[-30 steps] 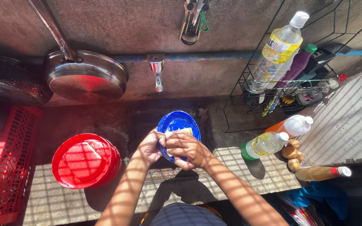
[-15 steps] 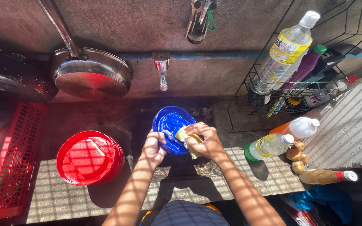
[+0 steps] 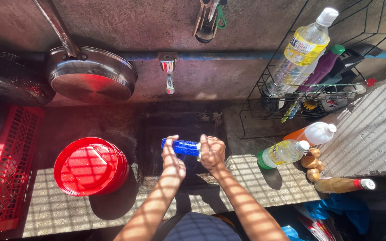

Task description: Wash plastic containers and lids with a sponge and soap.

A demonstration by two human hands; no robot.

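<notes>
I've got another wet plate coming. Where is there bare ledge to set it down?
Bare ledge lies in front of the red plates, between the red crate and the left hand. A smaller patch sits between the right hand and the bottles. The right end is crowded.

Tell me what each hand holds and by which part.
Both hold the blue plate, seen edge-on: left hand at its left rim, right hand at its right rim.
</notes>
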